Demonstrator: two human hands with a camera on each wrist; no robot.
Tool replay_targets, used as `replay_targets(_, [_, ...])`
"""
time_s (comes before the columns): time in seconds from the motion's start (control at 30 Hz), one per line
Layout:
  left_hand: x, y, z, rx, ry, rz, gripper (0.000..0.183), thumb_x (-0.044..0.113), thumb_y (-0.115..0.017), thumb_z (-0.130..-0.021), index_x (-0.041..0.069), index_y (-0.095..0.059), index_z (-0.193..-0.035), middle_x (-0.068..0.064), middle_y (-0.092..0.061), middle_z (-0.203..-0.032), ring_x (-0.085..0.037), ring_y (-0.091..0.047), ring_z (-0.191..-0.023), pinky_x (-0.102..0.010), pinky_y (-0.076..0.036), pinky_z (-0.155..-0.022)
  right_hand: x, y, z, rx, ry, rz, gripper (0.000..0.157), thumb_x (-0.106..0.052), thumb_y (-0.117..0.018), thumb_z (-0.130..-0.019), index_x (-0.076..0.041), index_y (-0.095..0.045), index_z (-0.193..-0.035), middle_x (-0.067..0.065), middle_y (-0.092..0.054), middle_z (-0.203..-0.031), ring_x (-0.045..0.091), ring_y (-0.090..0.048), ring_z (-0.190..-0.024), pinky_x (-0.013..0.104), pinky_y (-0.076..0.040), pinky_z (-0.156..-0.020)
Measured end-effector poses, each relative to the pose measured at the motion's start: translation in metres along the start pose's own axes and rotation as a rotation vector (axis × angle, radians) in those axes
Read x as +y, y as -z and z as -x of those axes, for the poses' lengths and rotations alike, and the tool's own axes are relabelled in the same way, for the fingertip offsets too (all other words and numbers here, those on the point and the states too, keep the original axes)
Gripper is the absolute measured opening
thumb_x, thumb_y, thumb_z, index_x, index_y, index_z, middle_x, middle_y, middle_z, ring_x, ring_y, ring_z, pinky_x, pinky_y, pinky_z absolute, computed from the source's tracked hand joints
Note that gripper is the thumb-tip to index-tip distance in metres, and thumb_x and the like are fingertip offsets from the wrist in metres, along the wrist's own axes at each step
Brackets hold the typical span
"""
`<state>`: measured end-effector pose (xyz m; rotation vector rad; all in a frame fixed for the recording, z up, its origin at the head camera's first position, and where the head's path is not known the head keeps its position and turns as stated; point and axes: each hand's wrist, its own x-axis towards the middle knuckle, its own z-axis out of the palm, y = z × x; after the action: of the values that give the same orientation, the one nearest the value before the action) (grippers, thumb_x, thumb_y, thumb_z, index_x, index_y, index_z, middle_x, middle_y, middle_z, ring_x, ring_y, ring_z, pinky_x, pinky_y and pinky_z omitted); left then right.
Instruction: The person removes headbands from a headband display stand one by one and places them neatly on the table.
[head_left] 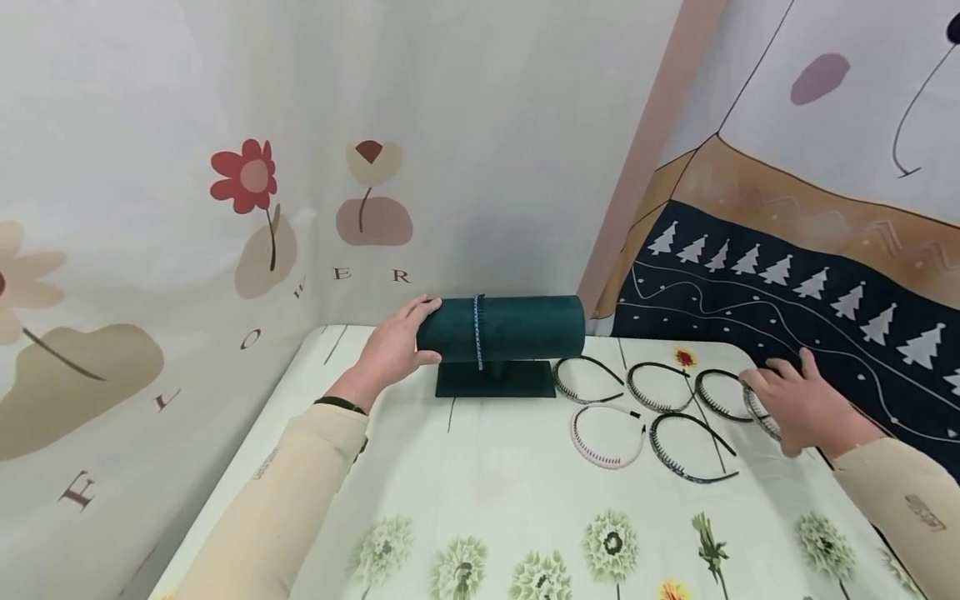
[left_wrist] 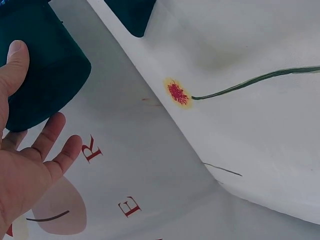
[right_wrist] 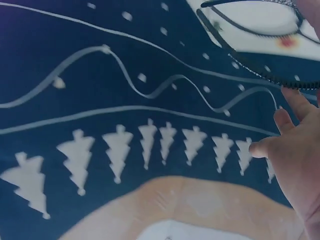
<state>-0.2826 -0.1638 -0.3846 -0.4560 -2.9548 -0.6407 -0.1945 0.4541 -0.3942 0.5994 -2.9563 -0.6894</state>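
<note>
A dark green padded roll [head_left: 532, 327] lies sideways on a flat base [head_left: 495, 385], and a thin blue patterned headband [head_left: 477, 333] is looped round it. My left hand [head_left: 397, 342] holds the roll's left end, the thumb in front and fingers behind. The left wrist view has the thumb [left_wrist: 16, 62] over the green cloth. At the table's right edge, my right hand [head_left: 806, 408] pinches a dark toothed headband [right_wrist: 265, 75]; its far part is hidden by the hand. Nearby lie a pink headband [head_left: 580, 442] and several black ones, including a toothed one [head_left: 663, 457].
The table [head_left: 420, 483] has a white cloth with printed flowers. Behind it hangs a pale curtain [head_left: 487, 167], and on the right a dark blue cloth [head_left: 720, 308] with white trees. The headbands lie to the right of the base.
</note>
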Motion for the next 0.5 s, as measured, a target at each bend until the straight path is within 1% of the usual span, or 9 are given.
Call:
replay_targets(0.1, [0.001,0.000,0.001,-0.005,0.005,-0.003,0.096,0.029,-0.084,-0.094,0.022,-0.027,-0.171,-0.010,-0.018,-0.181,-0.045,-0.035,-0.159,-0.065,-0.039,-0.125,-0.002,-0.018,0.013,-0.004,0.032,0.037,0.112,-0.028,-0.108,-0.041,-0.005,-0.053,-0.136,0.019,-0.067,-0.128,0.052,-0.053,-0.128,0.086,-0.029,-0.111])
replay_targets(0.27, [0.004,0.002,0.004,-0.013,0.013,-0.004,0.095,0.030,-0.083,-0.095,0.023,-0.027,-0.171,-0.010,-0.018,-0.181,-0.044,-0.035,-0.159,-0.064,-0.038,-0.126,-0.008,-0.045,0.028,-0.022,0.069,0.058,0.113,-0.025,-0.107,-0.036,-0.006,-0.054,-0.133,0.016,-0.068,-0.123,0.049,-0.056,-0.122,0.084,-0.033,-0.109])
replay_targets(0.43, [0.007,0.003,0.006,-0.013,0.020,-0.005,0.095,0.030,-0.083,-0.095,0.023,-0.027,-0.171,-0.009,-0.018,-0.181,-0.043,-0.035,-0.160,-0.064,-0.037,-0.127,-0.011,-0.060,0.034,-0.037,0.067,0.016,0.111,-0.019,-0.105,-0.034,-0.006,-0.053,-0.131,0.015,-0.068,-0.121,0.049,-0.056,-0.122,0.086,-0.030,-0.109])
replay_targets(0.5, [0.007,0.003,0.006,-0.007,0.019,-0.006,0.095,0.031,-0.083,-0.095,0.024,-0.028,-0.171,-0.009,-0.018,-0.181,-0.043,-0.035,-0.160,-0.064,-0.038,-0.126,-0.012,-0.063,0.034,-0.045,0.066,0.010,0.111,-0.020,-0.105,-0.034,-0.007,-0.053,-0.130,0.015,-0.068,-0.121,0.048,-0.056,-0.123,0.087,-0.029,-0.110])
